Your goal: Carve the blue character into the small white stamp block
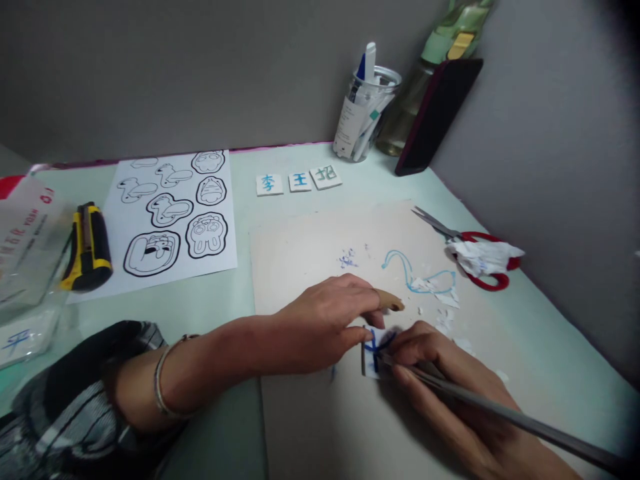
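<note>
A small white tile with blue strokes lies on the beige board. My left hand reaches across from the left, its thumb pressed to the tile's upper left edge and its fingers bent over the far side; a tan bandage wraps one finger. In my right hand is a long, slim metal carving tool, gripped like a pen. Its tip meets the right side of the tile, partly hidden by my fingers. White scraps and a blue swan-like drawing lie beyond my hands.
Three character tiles sit near the back. Red-handled scissors are wrapped in white paper at right. A pen jar, phone and green bottle stand behind. To the left are a printed sheet, yellow-black cutter and plastic bags.
</note>
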Motion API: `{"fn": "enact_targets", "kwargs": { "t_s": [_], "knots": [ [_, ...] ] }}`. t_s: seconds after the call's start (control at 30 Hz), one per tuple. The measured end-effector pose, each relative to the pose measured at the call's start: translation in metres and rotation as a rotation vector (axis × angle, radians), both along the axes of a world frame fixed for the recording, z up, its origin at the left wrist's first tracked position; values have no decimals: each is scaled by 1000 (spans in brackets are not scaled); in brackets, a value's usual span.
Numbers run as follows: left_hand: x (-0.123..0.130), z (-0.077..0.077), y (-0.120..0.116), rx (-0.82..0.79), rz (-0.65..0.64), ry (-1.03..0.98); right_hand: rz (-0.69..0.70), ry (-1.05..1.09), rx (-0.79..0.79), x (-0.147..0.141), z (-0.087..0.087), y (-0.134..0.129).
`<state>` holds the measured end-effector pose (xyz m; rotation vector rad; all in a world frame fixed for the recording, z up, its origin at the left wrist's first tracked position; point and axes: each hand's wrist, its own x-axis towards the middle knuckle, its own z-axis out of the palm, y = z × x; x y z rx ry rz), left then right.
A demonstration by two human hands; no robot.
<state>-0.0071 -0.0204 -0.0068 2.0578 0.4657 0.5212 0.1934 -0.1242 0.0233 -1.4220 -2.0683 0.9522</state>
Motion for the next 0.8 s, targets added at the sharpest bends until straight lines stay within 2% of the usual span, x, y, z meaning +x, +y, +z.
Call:
{"fn": "enact_targets", "kwargs": {
  "t_s": [0.27, 0.8],
  "knots": [
    [0, 1, 0, 8, -2, -4, -4, -41, 29, 1, 2, 1],
    [0, 0, -1, 20, 11, -15, -22, -42, -26, 1, 2, 0]
  ]
}}
